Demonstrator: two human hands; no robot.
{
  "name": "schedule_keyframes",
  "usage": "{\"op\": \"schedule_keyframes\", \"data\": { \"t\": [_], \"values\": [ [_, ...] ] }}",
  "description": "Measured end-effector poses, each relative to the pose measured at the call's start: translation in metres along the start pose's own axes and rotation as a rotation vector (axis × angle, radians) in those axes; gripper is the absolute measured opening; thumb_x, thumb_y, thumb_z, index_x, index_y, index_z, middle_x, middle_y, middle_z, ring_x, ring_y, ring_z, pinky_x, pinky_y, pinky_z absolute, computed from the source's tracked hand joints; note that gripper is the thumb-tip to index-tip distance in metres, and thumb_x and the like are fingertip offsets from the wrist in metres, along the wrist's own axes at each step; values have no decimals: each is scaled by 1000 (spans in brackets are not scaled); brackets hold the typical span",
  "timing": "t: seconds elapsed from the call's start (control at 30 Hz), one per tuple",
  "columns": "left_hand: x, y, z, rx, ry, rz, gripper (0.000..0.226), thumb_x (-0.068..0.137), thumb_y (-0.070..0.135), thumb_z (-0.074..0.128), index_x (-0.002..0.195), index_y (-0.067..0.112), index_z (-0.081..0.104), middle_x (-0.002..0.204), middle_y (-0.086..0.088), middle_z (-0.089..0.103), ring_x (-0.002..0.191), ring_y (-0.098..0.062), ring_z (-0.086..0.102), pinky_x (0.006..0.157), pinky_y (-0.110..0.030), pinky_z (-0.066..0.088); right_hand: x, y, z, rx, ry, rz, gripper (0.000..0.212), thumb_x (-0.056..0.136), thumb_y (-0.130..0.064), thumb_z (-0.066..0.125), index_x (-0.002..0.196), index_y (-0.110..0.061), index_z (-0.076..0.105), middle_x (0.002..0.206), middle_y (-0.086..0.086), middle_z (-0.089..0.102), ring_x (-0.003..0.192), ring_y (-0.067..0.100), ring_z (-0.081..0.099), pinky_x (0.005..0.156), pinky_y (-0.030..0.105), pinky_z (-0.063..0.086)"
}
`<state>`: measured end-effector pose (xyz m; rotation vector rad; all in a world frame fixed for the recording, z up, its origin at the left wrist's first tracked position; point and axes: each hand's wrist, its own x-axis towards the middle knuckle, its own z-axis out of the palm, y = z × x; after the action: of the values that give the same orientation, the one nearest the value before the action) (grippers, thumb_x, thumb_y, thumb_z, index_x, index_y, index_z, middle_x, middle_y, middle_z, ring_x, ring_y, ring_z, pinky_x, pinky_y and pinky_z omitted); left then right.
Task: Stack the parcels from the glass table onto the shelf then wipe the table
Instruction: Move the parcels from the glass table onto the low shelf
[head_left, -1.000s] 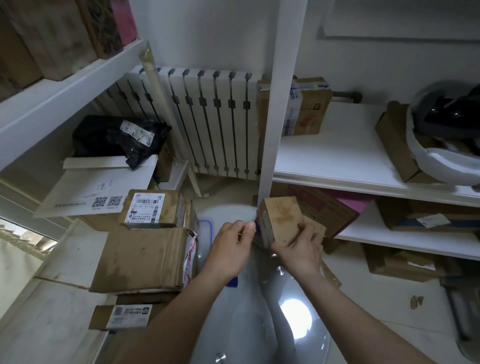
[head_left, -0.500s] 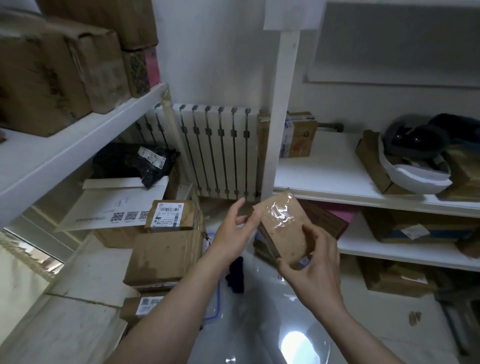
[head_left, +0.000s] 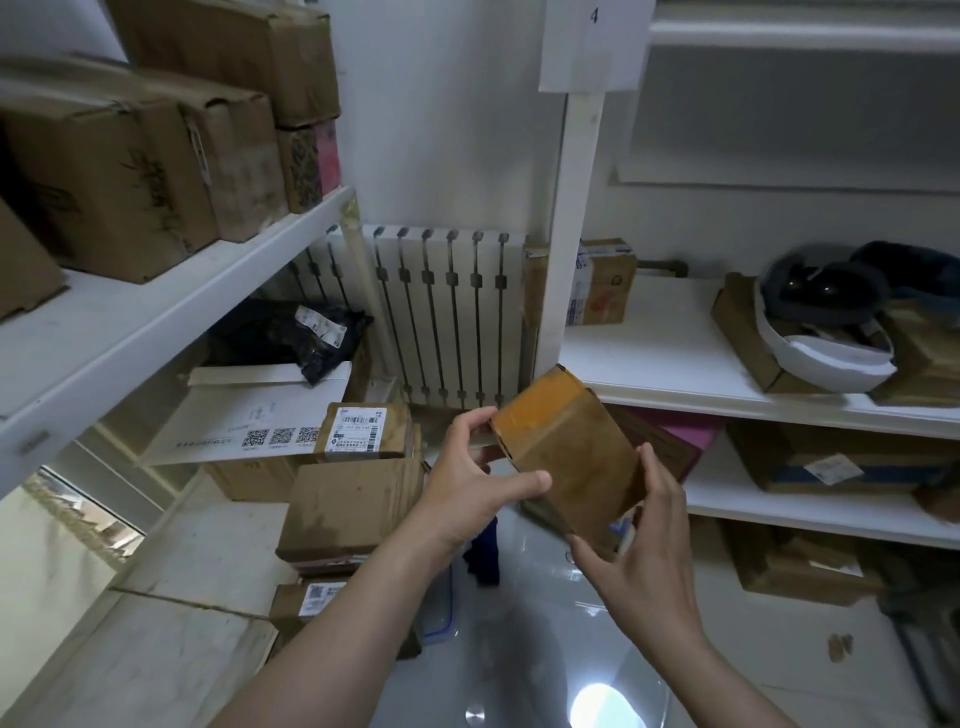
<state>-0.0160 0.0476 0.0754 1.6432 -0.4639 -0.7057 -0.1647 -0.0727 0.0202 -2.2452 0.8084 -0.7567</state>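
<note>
Parcel (head_left: 569, 457) tilted, gripped by left hand (head_left: 470, 486) and right hand (head_left: 641, 561) above glass table (head_left: 519, 649).

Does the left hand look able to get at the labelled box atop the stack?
Probably not yet: left hand and right hand both grip the brown parcel, though the way to the labelled box looks open.

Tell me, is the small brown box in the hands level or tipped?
Tipped. The small brown box leans diagonally, one corner pointing up, held between the left hand and the right hand.
</note>
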Motion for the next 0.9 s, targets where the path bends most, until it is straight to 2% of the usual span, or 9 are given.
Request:
{"op": "schedule_keyframes", "data": {
  "t": [0.1, 0.2, 0.3, 0.37, 0.47, 0.57, 0.63, 0.73, 0.9],
  "values": [
    [-5, -3, 0, 51, 3, 62, 91, 51, 41, 88, 125, 45, 35, 128, 9, 53, 121, -10, 50, 108, -36, 37, 1, -1, 0, -13, -18, 12, 118, 67, -27, 88, 153, -31, 8, 154, -7, 22, 139, 16, 25, 107, 35, 31],
    [-7, -4, -1, 197, 39, 158, 93, 54, 39, 88, 127, 43, 31, 131, 11, 45, 121, -6, 45, 107, -30, 36, 5, -9, -6, 46, -63, 36, 99, 72, -42, 79, 152, -29, 21, 149, -10, 25, 137, 11, 23, 107, 33, 28],
    [-11, -3, 2, 553, 164, 453, 95, 59, 31, 88, 132, 31, 27, 130, 12, 32, 119, 1, 35, 99, -13, 32, 13, -28, -17, 328, -100, 186, 42, 86, -38, 56, 127, -41, 47, 132, -11, 41, 126, 10, 40, 98, 31, 40],
    [-10, -9, 2, 793, 211, 753, 93, 61, 20, 86, 134, 24, 28, 133, 5, 30, 124, -6, 34, 103, -17, 33, 22, -42, -26, 644, -172, 448, 17, 99, -33, 46, 107, -37, 60, 119, -2, 60, 110, 15, 56, 85, 33, 47],
    [-5, -24, -1, 1007, 226, 1172, 77, 68, 7, 79, 130, 12, 34, 131, -6, 36, 120, -23, 44, 103, -31, 43, 36, -41, -37, 860, -383, 743, 56, 86, -72, 41, 108, -29, 70, 105, 7, 73, 99, 27, 69, 94, 49, 52],
    [-2, -33, 0, 1110, 235, 1353, 60, 77, -1, 70, 126, 11, 38, 127, -8, 38, 117, -25, 46, 97, -34, 48, 41, -34, -37, 887, -496, 791, 72, 66, -77, 63, 117, -26, 67, 111, 14, 69, 103, 32, 67, 101, 53, 47],
    [0, -35, -1, 1145, 210, 1366, 59, 77, 5, 71, 126, 12, 39, 126, -8, 39, 116, -26, 46, 102, -34, 43, 42, -31, -34, 883, -500, 798, 68, 63, -61, 74, 118, -22, 64, 110, 13, 68, 99, 29, 67, 98, 51, 50],
    [-4, -36, -8, 1140, 79, 1245, 71, 75, 44, 74, 129, 16, 37, 130, -7, 37, 120, -27, 43, 104, -36, 39, 48, -28, -27, 920, -453, 782, 58, 61, -45, 77, 111, -17, 68, 82, 5, 70, 74, 21, 65, 73, 36, 54],
    [-12, -25, -23, 773, 258, 705, 73, 86, 69, 42, 139, 20, 33, 135, -1, 33, 125, -14, 38, 103, -22, 33, 60, -27, -26, 969, -451, 715, 55, 55, -35, 82, 107, -22, 70, 92, 4, 68, 80, 17, 62, 63, 29, 51]
  ]
}}
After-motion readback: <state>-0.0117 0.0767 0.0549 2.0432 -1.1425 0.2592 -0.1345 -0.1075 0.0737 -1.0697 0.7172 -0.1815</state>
